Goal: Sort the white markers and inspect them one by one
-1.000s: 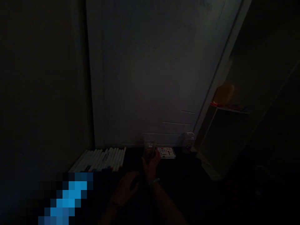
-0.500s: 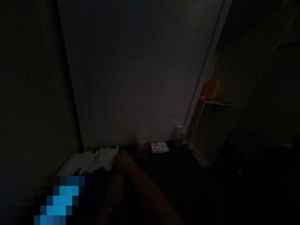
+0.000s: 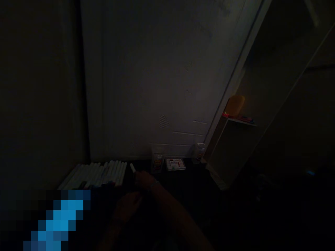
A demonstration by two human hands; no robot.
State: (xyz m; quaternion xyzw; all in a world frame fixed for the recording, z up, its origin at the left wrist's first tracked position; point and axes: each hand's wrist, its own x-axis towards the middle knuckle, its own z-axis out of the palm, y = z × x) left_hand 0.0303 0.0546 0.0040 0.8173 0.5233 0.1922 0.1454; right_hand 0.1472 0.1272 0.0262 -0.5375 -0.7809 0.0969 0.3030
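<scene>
The scene is very dark. My right hand (image 3: 143, 179) is closed round a white marker (image 3: 132, 168), lifted just to the right of a row of several white markers (image 3: 98, 173) lying side by side on a dark surface. A band shows on that wrist. My left hand (image 3: 127, 206) rests lower, nearer to me, with its fingers loosely spread and nothing seen in it.
A clear plastic case (image 3: 157, 162), a flat colourful pack (image 3: 175, 164) and a small clear jar (image 3: 199, 152) stand along the pale wall behind. A white shelf (image 3: 239, 120) with a yellow object (image 3: 235, 105) is at right. A blurred blue patch (image 3: 56, 219) covers the lower left.
My right hand left the clear case, crossed left to the marker row, and now holds one white marker raised off the row. The view shifted slightly.
</scene>
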